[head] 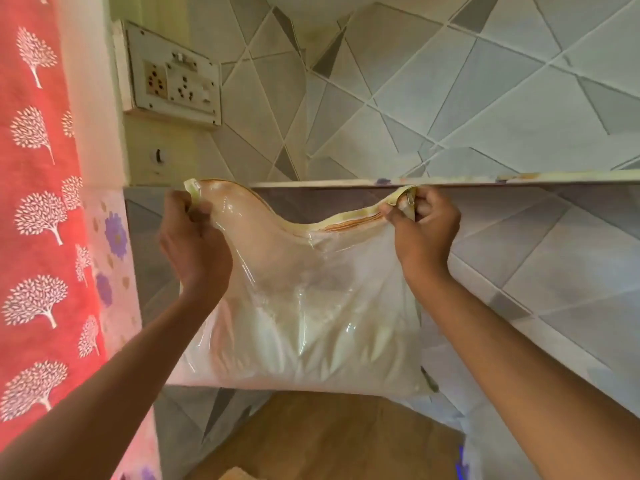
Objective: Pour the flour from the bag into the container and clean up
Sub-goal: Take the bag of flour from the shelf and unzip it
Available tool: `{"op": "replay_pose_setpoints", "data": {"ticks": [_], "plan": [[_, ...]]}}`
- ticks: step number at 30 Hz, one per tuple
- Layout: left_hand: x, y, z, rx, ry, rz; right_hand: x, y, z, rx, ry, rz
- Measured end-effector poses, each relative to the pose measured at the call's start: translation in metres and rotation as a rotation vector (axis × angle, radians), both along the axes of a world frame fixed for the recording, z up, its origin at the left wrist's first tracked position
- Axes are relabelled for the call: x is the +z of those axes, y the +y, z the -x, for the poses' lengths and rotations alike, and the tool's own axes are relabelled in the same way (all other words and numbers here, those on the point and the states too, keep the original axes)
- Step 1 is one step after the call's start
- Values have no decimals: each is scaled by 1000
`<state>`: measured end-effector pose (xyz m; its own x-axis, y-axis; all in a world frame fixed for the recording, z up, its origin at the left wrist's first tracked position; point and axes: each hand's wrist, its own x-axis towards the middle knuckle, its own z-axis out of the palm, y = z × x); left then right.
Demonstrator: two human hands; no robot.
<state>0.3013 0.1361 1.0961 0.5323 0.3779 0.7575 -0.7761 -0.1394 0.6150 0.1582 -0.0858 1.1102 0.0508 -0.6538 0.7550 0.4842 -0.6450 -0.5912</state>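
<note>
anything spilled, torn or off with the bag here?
No spill or tear shows. The flour bag hangs in the air, the left hand and right hand each pinching a top corner. Its top edge sags unevenly between them and looks unopened. Flour sits low in the bag. No container is in view.

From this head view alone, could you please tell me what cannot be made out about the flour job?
- Container: nowhere in the head view; the clear plastic bag of white flour and both forearms block the wooden surface below.
- Bag mouth: open or sealed, unclear from behind.
- Small metal piece pinched by the right hand: too small to identify.
- Left hand fingertips: hidden behind the bag corner.
</note>
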Motion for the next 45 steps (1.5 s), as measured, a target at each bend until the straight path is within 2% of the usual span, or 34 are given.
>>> {"op": "replay_pose_setpoints", "data": {"ticks": [6, 13, 17, 22, 29, 33, 36, 41, 45], "plan": [[-85, -25, 16, -87, 127, -59, -74, -30, 16, -10, 151, -107], [-154, -42, 40, -155, 226, -207, -142, -78, -12, -46, 305, -299], [-191, -47, 35, -261, 312, -365, -183, -106, -38, -121, 396, -434], [-233, -57, 26, -490, 330, -667, -231, -136, -67, -173, 571, -497], [-290, -81, 6, -739, 419, -915, -290, -180, -92, -274, 806, -577], [-323, -87, 9, -901, 369, -1078, -316, -195, -91, -343, 908, -705], [-345, -88, 8, -993, 418, -1116, -328, -204, -83, -359, 926, -813], [-346, -92, 0, -1010, 441, -1110, -324, -209, -83, -345, 967, -777], [-340, -92, -3, -1215, 572, -1168, -326, -222, -80, -262, 1100, -761]]}}
